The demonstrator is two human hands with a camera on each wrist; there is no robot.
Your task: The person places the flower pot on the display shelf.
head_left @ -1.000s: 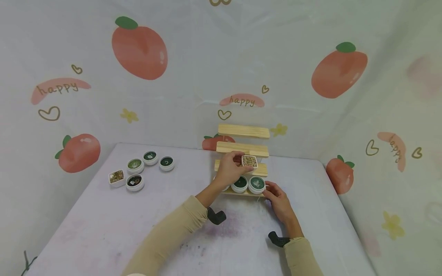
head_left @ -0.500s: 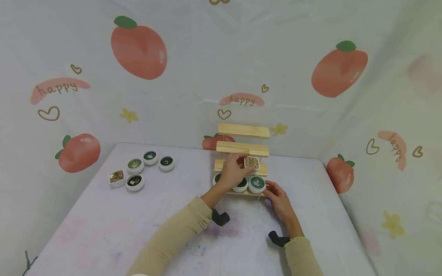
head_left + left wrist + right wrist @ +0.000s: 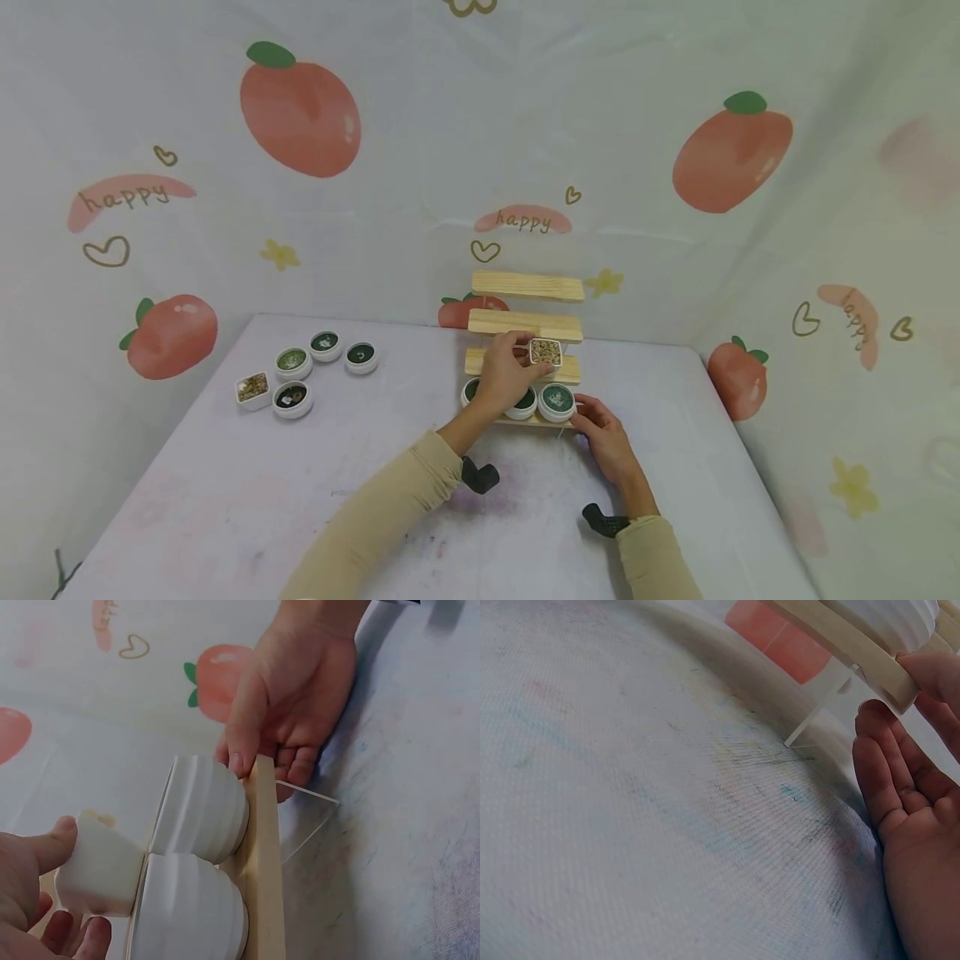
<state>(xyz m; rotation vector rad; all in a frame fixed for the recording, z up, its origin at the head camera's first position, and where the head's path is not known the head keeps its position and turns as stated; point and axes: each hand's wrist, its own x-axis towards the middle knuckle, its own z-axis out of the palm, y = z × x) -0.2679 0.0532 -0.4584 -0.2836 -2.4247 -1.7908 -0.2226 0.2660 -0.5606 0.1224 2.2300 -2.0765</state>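
My left hand pinches a small square white pot, filled with tan gravel-like bits, between thumb and fingers. It is at the right part of the second-lowest plank of a tiered wooden display stand. In the left wrist view the white pot stands just behind two ribbed round pots. My right hand grips the right end of the bottom plank, thumb on top and fingers below, beside a round green-topped pot. The left hand partly hides the other round pots on that plank.
At the left of the table stand several round white pots with green or dark tops, and another square pot. Two upper planks rise behind my left hand. A clear support shows under the bottom plank.
My left hand has shifted slightly right with the square pot, uncovering the leftmost round pot on the bottom plank. The right hand has kept its place at the plank's end.
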